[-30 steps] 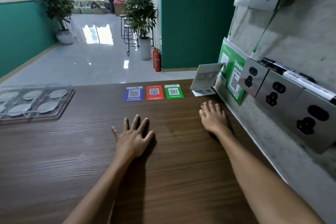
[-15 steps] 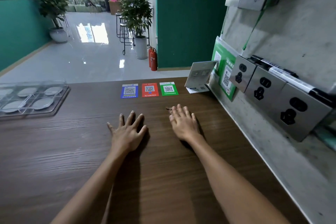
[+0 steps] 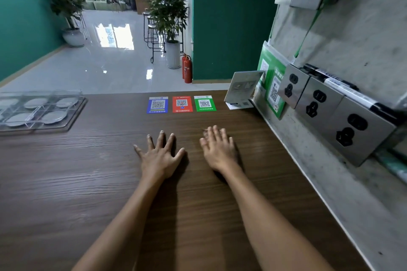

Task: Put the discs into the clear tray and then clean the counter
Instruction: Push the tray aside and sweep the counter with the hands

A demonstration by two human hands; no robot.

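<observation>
Both the left hand (image 3: 159,156) and right hand (image 3: 218,149) lie flat, fingers straight, on the desk (image 3: 66,182); the tray (image 3: 72,114) (discs (image 3: 54,115) already inside) sits far left, nearer the left hand

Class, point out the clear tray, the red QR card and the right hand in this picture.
clear tray (image 3: 72,114): head view, on its bare right rim.
red QR card (image 3: 182,104): head view, card's middle.
right hand (image 3: 219,152): head view, back of the hand.

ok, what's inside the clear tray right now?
The clear tray holds grey discs, one per compartment; five show fully. Its left end runs out of frame, so any further discs there cannot be seen.
</observation>
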